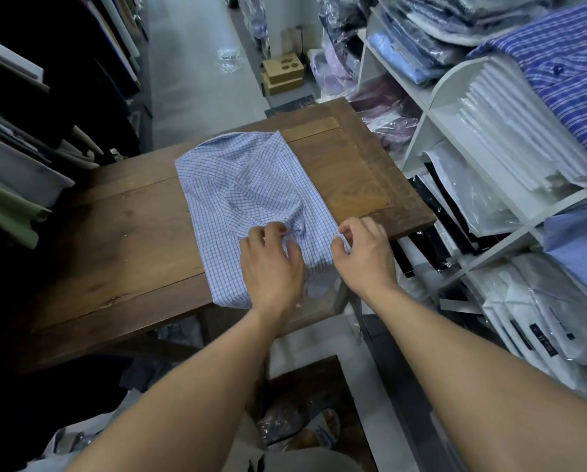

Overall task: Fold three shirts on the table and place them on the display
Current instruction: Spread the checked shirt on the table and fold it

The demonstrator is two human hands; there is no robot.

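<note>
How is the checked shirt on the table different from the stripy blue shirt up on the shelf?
The checked shirt is pale blue with thin squares; the striped shirt is darker blue with lines. The checked shirt lies on the wooden table; the striped shirt tops the white packed shirts on the shelf. The left hand and right hand pinch the checked shirt; no hand touches the striped shirt. Both are blue patterned shirts.

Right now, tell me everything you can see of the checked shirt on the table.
The checked shirt is light blue-white with a fine dark grid, thin woven cloth by its look. It lies partly folded on the wooden table, a sleeve turned in over the middle, its near end at the table's near edge. The left hand pinches bunched cloth near the middle; the right hand pinches its right edge.
</note>
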